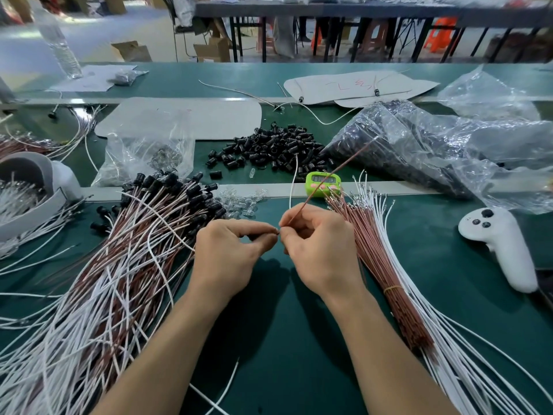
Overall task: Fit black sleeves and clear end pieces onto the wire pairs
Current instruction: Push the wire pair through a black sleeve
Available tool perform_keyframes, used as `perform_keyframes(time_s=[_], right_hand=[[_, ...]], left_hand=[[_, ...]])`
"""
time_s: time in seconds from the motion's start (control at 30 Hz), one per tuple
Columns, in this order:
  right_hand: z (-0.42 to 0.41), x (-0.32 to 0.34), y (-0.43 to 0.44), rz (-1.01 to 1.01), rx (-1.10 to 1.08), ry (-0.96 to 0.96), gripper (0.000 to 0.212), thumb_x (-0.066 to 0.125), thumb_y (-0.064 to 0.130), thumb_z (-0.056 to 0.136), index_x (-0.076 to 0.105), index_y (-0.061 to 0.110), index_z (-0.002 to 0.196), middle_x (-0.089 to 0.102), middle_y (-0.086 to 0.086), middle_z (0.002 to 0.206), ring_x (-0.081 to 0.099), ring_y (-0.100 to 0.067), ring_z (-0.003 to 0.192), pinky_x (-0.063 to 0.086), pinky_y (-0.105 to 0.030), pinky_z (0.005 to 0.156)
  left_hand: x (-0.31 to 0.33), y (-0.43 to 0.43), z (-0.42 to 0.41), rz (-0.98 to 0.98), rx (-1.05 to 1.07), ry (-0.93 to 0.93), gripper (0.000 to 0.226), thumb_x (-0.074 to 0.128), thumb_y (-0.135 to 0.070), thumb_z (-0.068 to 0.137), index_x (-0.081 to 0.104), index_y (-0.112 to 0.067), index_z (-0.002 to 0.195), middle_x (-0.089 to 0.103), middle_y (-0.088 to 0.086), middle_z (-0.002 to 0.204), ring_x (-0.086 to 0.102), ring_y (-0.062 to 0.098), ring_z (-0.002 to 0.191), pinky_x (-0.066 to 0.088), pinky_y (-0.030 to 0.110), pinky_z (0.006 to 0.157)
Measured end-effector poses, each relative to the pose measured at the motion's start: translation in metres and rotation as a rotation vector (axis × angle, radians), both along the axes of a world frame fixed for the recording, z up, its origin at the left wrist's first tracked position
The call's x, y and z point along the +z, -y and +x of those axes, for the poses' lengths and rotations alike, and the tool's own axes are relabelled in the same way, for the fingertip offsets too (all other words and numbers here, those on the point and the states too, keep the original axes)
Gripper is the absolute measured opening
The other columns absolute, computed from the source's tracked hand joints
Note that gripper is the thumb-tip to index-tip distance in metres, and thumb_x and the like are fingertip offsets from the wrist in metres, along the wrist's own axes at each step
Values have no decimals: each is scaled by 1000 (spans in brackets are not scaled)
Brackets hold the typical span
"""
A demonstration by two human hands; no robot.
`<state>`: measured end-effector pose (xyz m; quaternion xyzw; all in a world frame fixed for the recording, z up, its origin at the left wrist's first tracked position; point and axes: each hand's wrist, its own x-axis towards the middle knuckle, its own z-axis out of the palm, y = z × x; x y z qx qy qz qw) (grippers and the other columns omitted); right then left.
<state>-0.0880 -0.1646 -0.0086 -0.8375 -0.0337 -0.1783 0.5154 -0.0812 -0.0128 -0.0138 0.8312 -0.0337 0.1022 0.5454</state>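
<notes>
Right hand (317, 244) grip pinching brown wire (347, 163), slanting away up-right, left hand (230, 250) grip pinched at its end, contents unclear.

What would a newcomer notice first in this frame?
At the centre, the left hand and right hand meet fingertip to fingertip, the right pinching a wire pair that rises away. A big heap of sleeved wires sprawls at left; loose black sleeves lie piled behind the hands.

An assembly workshop: wire heap (98, 280) left of the left hand (227, 253), wire bundle (398, 298) beside the right hand (320, 250), black sleeves (269, 148) piled beyond both, long work tables (329, 9) farther back.
</notes>
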Motion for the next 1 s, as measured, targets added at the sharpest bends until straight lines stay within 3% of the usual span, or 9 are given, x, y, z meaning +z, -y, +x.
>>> perform_keyframes(time_s=[0.13, 0.23, 0.43, 0.63, 0.7, 0.83, 1.0], right_hand=[[0, -1, 1, 67, 20, -54, 20, 75, 4, 84, 73, 22, 73, 72, 11, 65, 70, -8, 56, 55, -20, 56], [2, 0, 6, 230, 95, -168, 19, 75, 2, 85, 75, 18, 75, 74, 2, 64, 72, -16, 54, 52, -20, 54], [6, 0, 10, 433, 233, -314, 17, 72, -3, 84, 76, 11, 75, 72, -8, 65, 65, -20, 51, 40, -19, 45], [3, -3, 5, 349, 227, -345, 13, 75, 6, 85, 77, 19, 84, 77, -1, 73, 70, -17, 57, 46, -17, 53], [1, -5, 3, 248, 215, -369, 9, 78, 14, 82, 77, 22, 86, 77, 1, 72, 73, -17, 57, 49, -22, 55], [-1, -7, -2, 145, 169, -323, 4, 77, 25, 78, 77, 26, 82, 75, 5, 68, 70, -12, 53, 50, -20, 54], [3, -1, -1, 377, 100, -267, 8, 69, 35, 85, 76, 31, 84, 76, 2, 75, 62, -11, 54, 49, -23, 56]], left_hand=[[-2, 3, -5, 150, 21, 232, 21, 90, -14, 74, 84, -29, 88, 77, -17, 83, 71, 6, 85, 57, 35, 80], [-3, 2, -5, 194, 29, 319, 20, 90, -15, 74, 84, -28, 88, 77, -17, 83, 69, 7, 87, 55, 30, 80], [1, -2, -1, -119, -33, 23, 25, 88, -7, 74, 83, -31, 77, 78, -9, 75, 75, 8, 73, 58, 23, 72], [4, -1, 6, -439, 30, -161, 28, 80, 2, 81, 82, -24, 69, 76, 4, 67, 66, 8, 56, 50, 14, 58], [3, -3, 8, -461, 55, -185, 20, 79, -4, 83, 82, -20, 72, 76, 4, 69, 64, 8, 57, 47, 14, 57], [3, -2, 9, -488, 60, -187, 17, 78, -2, 83, 80, -16, 73, 75, 5, 68, 63, 8, 58, 48, 14, 57], [6, 0, 4, -442, -35, -158, 24, 78, 4, 82, 81, -17, 71, 75, 9, 68, 65, 11, 59, 53, 17, 62]])
